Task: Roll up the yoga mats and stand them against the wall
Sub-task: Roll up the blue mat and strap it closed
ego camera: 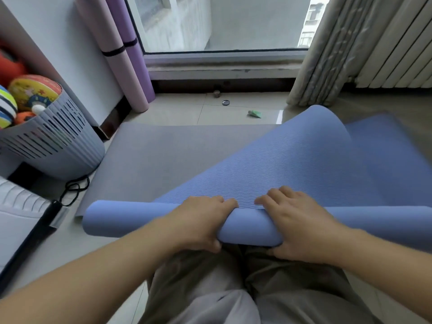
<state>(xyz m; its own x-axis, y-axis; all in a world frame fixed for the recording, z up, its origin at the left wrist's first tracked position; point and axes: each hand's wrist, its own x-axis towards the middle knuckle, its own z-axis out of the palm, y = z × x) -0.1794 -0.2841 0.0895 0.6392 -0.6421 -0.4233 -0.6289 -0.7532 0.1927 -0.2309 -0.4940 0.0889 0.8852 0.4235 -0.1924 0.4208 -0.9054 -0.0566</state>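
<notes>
Tiled floor [177, 111] by window, grey mat [163, 155] flat on it. I see blue mat [304, 160] lying over it, near end rolled. Gripping roll: left hand [201, 220], right hand [301, 225], fingers over, thumbs under. Rolled pink mat [119, 66], purple mat [140, 66] lean at wall.

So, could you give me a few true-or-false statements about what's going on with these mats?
1. The left hand and right hand both grip the blue mat. True.
2. The blue mat is fully rolled up. False: much of it is still unrolled.
3. A pink mat and a purple mat stand rolled against the wall. True.
4. The grey basket holds folded towels. False: it holds balls.
</notes>
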